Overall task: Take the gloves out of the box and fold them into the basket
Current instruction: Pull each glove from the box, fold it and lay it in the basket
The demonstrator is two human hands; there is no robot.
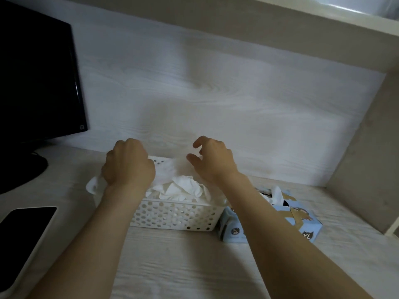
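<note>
Head view: one camera looks down past both forearms into a desk nook.
Writing: "XL" shows on the near corner of the blue box [302, 223]; the round logo on its end face is too small to read.
Left hand [129, 165]: fist curled round a white glove [170, 167], above the left end of the basket [172, 214]; the glove's loose end droops outside the left rim.
Right hand [213, 162]: fingers half-curled and spread, thumb tip at the glove's other end; pinching or not, I can't tell.
Pile of gloves [183, 190]: crumpled in the basket.
Spare glove [277, 194]: pokes up from the box's top.
Edges: box close against the basket's right end; phone [26, 227] at the near left and monitor [36, 83] at the back left, both well apart from the basket; open desk in front.
Surface and room: pale wood-grain desk [194, 266], white wood-grain back panel [216, 104], beige side wall [367, 147] on the right.
</note>
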